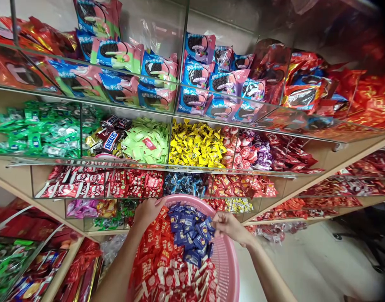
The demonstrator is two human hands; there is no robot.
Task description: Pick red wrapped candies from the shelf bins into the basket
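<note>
A pink plastic basket (231, 260) with a perforated wall is in front of me, below the shelves. Individually wrapped candies fill it: red packets (156, 241) on the left, dark blue packets (189, 228) at the top and right, red-and-white twists (179, 279) nearest me. My left hand (148, 212) is closed over the basket's upper left rim; its fingers are partly hidden. At the right side, my right hand (226, 226) has its fingers curled in a pinch at the edge of the blue packets, apparently on one of them.
Glass-fronted shelves rise ahead, with Oreo packs (195, 75) at the top. Below them lie yellow candies (195, 144), light green packets (146, 142) and green candies (38, 130). More candy bins (11, 264) stand at lower left. Pale floor (293, 264) shows at right, with a dark chair base (358, 243).
</note>
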